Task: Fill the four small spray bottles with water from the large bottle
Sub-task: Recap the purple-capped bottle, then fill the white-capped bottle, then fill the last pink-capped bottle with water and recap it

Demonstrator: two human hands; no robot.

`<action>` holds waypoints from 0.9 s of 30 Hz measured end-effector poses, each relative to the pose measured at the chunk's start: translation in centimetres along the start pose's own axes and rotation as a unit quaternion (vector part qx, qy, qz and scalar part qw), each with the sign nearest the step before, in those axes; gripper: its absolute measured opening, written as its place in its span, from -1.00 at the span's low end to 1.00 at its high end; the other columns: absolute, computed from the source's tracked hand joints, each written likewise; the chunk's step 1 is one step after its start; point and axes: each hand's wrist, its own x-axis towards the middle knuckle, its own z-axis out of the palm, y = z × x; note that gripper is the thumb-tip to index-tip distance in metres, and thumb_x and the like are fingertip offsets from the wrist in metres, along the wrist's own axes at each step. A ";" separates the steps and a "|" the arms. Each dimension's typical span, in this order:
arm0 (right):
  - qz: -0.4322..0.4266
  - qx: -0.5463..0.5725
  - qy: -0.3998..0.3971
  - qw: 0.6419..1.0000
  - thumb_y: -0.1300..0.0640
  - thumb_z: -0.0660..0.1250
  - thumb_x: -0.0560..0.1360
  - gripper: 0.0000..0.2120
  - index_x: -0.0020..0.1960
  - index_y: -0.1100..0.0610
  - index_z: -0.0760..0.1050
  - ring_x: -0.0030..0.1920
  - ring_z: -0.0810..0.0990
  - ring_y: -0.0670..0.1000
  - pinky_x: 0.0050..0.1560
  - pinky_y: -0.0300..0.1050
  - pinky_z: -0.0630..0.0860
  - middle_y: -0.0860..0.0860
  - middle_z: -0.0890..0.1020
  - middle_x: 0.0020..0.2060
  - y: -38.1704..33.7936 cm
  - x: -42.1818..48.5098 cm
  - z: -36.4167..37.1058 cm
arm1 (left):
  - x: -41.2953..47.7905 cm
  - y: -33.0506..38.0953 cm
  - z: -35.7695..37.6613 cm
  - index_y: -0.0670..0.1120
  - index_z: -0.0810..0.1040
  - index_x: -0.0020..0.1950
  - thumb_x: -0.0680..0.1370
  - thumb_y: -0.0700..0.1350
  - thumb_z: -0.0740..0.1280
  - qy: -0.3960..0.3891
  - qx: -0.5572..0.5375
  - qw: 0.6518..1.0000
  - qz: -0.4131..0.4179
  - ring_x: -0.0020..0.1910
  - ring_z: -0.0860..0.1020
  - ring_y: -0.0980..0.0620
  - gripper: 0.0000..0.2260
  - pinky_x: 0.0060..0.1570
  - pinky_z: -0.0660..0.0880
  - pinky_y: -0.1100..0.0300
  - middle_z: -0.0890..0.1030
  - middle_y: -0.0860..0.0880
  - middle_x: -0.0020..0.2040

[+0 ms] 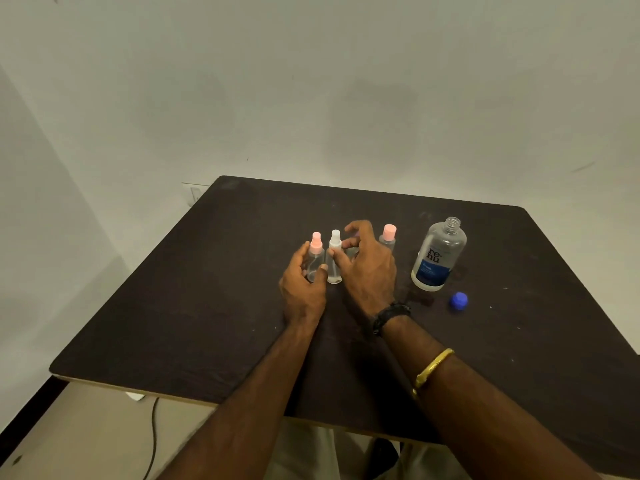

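Three small clear spray bottles stand in a row mid-table. My left hand (302, 285) is wrapped around the leftmost one, a pink-capped bottle (316, 252). Beside it stands a white-capped bottle (335, 258), touched by a fingertip of my right hand (369, 271), whose fingers are spread with nothing held. Another pink-capped bottle (388, 236) stands just behind my right hand. A fourth small bottle is not clearly visible and may be hidden behind that hand. The large clear bottle (438, 254) with a blue label stands uncapped to the right. Its blue cap (459, 301) lies in front of it.
The dark table (207, 306) stands in a corner against pale walls. Its near edge runs close to my body. A cable hangs below the table at the lower left. Small damp marks show near the large bottle.
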 end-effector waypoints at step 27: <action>-0.026 0.207 0.120 0.971 0.03 0.45 0.57 -0.77 0.14 0.15 0.61 -0.04 0.67 -0.14 -0.08 -0.33 0.58 -0.10 0.68 -0.05 1.4 -2.2 -6.1 | -4.0 4.5 3.6 -0.06 0.53 0.35 0.53 -0.09 0.48 -0.055 -0.023 0.985 0.160 0.09 0.60 0.22 -0.59 0.06 0.53 0.44 0.63 -0.02 0.22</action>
